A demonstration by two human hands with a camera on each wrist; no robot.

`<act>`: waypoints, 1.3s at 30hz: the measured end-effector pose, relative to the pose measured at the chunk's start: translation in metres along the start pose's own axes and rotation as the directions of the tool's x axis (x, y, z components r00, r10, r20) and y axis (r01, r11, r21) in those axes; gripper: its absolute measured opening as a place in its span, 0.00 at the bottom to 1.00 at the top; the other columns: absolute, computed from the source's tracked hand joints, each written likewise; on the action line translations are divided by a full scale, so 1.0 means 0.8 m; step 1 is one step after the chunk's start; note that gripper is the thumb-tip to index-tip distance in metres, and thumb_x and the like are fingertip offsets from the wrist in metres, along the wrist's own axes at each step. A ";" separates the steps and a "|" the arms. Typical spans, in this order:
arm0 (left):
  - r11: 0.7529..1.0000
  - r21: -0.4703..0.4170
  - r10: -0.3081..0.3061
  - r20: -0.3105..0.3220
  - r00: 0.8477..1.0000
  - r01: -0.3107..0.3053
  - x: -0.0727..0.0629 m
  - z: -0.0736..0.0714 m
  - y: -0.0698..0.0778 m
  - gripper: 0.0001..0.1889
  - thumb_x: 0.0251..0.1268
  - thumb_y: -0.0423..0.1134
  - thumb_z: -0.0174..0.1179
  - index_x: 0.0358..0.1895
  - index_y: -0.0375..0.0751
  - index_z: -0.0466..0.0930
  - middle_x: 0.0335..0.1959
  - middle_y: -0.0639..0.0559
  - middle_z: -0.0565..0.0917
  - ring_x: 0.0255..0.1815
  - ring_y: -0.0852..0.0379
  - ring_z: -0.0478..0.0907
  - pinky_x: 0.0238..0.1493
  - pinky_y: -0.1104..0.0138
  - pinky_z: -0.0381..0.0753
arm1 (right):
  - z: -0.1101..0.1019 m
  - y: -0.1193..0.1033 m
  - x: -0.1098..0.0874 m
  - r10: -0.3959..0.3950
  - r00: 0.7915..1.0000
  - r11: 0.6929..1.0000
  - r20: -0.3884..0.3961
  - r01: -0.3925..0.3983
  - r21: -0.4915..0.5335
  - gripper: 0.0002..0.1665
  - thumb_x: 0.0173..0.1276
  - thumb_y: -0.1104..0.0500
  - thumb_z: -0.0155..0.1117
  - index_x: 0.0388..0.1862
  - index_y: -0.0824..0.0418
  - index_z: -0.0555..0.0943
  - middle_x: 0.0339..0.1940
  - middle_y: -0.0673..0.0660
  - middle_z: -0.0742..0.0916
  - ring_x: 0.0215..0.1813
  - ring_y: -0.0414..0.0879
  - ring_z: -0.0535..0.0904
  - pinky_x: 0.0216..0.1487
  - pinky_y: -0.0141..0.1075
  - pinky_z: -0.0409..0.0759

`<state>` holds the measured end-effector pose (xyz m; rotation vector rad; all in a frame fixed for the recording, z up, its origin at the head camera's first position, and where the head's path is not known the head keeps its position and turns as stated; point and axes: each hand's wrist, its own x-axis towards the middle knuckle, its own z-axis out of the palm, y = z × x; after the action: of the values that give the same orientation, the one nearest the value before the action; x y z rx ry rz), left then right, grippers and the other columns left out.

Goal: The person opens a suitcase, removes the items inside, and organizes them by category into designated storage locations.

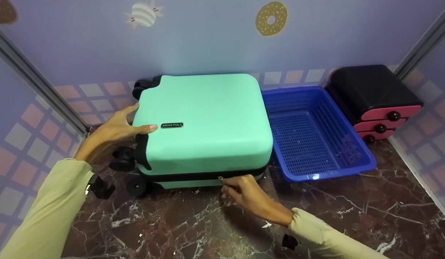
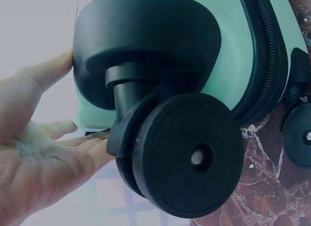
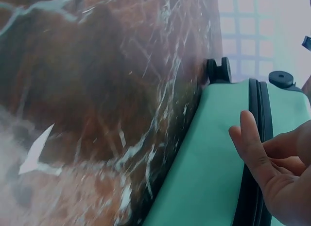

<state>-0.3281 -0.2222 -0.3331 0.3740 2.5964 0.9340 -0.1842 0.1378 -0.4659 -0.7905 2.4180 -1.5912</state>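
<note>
A mint-green hard-shell suitcase lies flat on the floor, its black wheels toward the left. My left hand rests against the wheel end, thumb on the top shell near the small black name plate. In the left wrist view, the fingers of that hand look fairly straight beside a large black wheel. Along the suitcase's near side runs a black zipper. My right hand pinches the small metal zipper pull there, right of the middle.
Right beside the suitcase stands a blue perforated plastic basket. Farther right sits a small black drawer unit with pink fronts and round black knobs. A patterned wall stands close behind, with side walls left and right. The floor is dark veined marble.
</note>
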 end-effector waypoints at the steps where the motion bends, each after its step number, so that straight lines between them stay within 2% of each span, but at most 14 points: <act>1: 1.000 0.001 -0.001 0.000 1.000 0.001 0.000 0.000 0.000 0.57 0.73 0.57 0.63 0.85 0.32 0.32 0.85 0.29 0.39 0.84 0.26 0.40 0.80 0.32 0.50 | 0.004 -0.001 0.004 0.009 1.000 1.000 0.008 -0.009 0.020 0.20 0.75 0.78 0.55 0.63 0.81 0.77 0.41 0.73 0.89 0.37 0.60 0.90 0.35 0.37 0.91; 4: 1.000 0.002 -0.003 -0.001 1.000 0.003 0.002 0.000 0.001 0.58 0.72 0.58 0.64 0.85 0.32 0.32 0.85 0.28 0.39 0.84 0.25 0.41 0.80 0.32 0.52 | 0.014 -0.003 0.012 0.039 0.999 0.996 0.034 -0.042 0.080 0.20 0.76 0.76 0.55 0.65 0.82 0.75 0.43 0.74 0.89 0.39 0.65 0.89 0.37 0.41 0.91; 11: 1.000 -0.013 -0.003 -0.004 1.000 0.003 0.004 0.000 0.002 0.58 0.72 0.58 0.64 0.85 0.33 0.32 0.85 0.28 0.40 0.84 0.26 0.42 0.80 0.33 0.52 | 0.036 -0.007 0.036 0.083 0.994 0.979 0.075 -0.095 0.178 0.21 0.77 0.74 0.57 0.66 0.80 0.76 0.48 0.74 0.89 0.39 0.58 0.91 0.41 0.43 0.91; 16: 0.999 -0.029 -0.019 -0.007 1.000 0.019 0.001 -0.001 -0.001 0.59 0.72 0.57 0.64 0.85 0.34 0.30 0.85 0.26 0.40 0.83 0.25 0.44 0.79 0.33 0.55 | 0.056 -0.011 0.053 0.108 0.987 0.948 0.121 -0.139 0.285 0.22 0.76 0.75 0.58 0.67 0.79 0.75 0.51 0.75 0.88 0.43 0.64 0.90 0.43 0.42 0.91; 19: 0.999 -0.045 -0.022 -0.010 1.000 0.021 0.000 -0.001 -0.002 0.59 0.72 0.57 0.64 0.85 0.34 0.29 0.84 0.24 0.42 0.83 0.25 0.46 0.78 0.33 0.57 | 0.070 -0.013 0.062 0.097 0.987 0.940 0.131 -0.135 0.314 0.22 0.75 0.76 0.58 0.66 0.80 0.75 0.50 0.75 0.88 0.44 0.66 0.90 0.42 0.39 0.92; 22: 0.997 -0.080 -0.022 -0.010 1.000 0.022 -0.001 -0.001 -0.003 0.60 0.71 0.56 0.65 0.85 0.35 0.29 0.83 0.23 0.42 0.82 0.25 0.48 0.78 0.34 0.59 | 0.083 -0.016 0.071 0.079 0.988 0.941 0.135 -0.118 0.317 0.22 0.74 0.77 0.58 0.66 0.81 0.75 0.50 0.75 0.88 0.45 0.67 0.89 0.42 0.37 0.91; 27: 0.994 -0.105 -0.032 -0.004 0.999 0.032 0.000 0.002 -0.002 0.60 0.71 0.56 0.66 0.85 0.35 0.28 0.85 0.26 0.40 0.84 0.26 0.45 0.79 0.35 0.57 | 0.099 -0.020 0.089 0.049 0.987 0.950 0.153 -0.093 0.299 0.22 0.74 0.79 0.57 0.65 0.81 0.75 0.50 0.74 0.88 0.47 0.69 0.89 0.43 0.35 0.91; 30: 0.990 -0.136 -0.027 -0.010 1.000 0.026 0.000 0.003 -0.002 0.61 0.71 0.55 0.67 0.85 0.36 0.28 0.84 0.24 0.43 0.82 0.25 0.49 0.78 0.36 0.61 | 0.108 -0.023 0.101 0.038 0.986 0.957 0.160 -0.082 0.279 0.21 0.73 0.79 0.58 0.64 0.80 0.77 0.50 0.72 0.88 0.46 0.65 0.90 0.42 0.34 0.91; 32: 0.986 -0.168 -0.025 -0.011 1.000 0.022 0.001 0.005 -0.002 0.61 0.71 0.54 0.67 0.85 0.37 0.27 0.83 0.23 0.44 0.80 0.25 0.55 0.74 0.37 0.69 | 0.115 -0.025 0.108 0.027 0.986 0.961 0.163 -0.071 0.266 0.20 0.73 0.79 0.58 0.63 0.79 0.79 0.50 0.72 0.89 0.45 0.63 0.91 0.41 0.33 0.91; 35: 0.986 -0.167 -0.026 -0.010 1.000 0.024 0.001 0.006 -0.003 0.60 0.72 0.54 0.67 0.85 0.37 0.27 0.83 0.22 0.45 0.76 0.24 0.62 0.68 0.39 0.77 | 0.126 -0.029 0.118 0.017 0.987 0.967 0.160 -0.057 0.249 0.19 0.74 0.78 0.59 0.62 0.78 0.80 0.49 0.71 0.89 0.44 0.61 0.91 0.40 0.32 0.90; 39: 0.987 -0.155 -0.033 -0.008 0.999 0.031 0.002 0.006 -0.001 0.60 0.72 0.55 0.66 0.86 0.38 0.28 0.82 0.21 0.45 0.75 0.24 0.63 0.66 0.41 0.79 | 0.136 -0.034 0.124 0.024 0.990 0.966 0.137 -0.058 0.251 0.18 0.74 0.78 0.59 0.61 0.79 0.80 0.49 0.74 0.88 0.43 0.63 0.91 0.39 0.29 0.89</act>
<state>-0.3275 -0.2192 -0.3374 0.2852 2.5107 1.1208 -0.2164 -0.0083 -0.4722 -0.7671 2.0718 -1.7277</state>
